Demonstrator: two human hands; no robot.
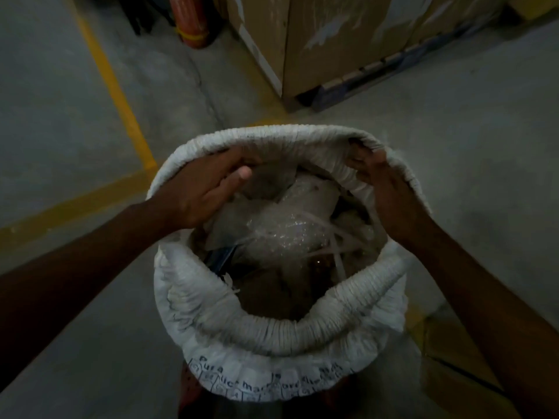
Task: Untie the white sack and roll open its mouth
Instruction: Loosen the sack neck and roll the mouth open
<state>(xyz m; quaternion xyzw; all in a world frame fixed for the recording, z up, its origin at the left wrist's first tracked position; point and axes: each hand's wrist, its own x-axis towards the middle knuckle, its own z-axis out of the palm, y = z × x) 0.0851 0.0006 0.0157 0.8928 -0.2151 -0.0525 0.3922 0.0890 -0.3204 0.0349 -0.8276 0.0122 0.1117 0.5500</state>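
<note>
Head view: the white sack [272,343] stands on the concrete floor [60,116], mouth untied and rolled into a thick cuff. Left hand [202,189] and right hand [384,189] each grip the far rim, fingers curled over it, apparently to roll it evenly.

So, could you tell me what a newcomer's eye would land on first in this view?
The white sack fills the centre, its mouth rolled into a thick cuff, with bubble wrap and plastic scraps showing inside. The left hand and right hand meet the far rim from either side. Behind, a yellow floor line runs at left and cardboard boxes stand at upper right.
</note>
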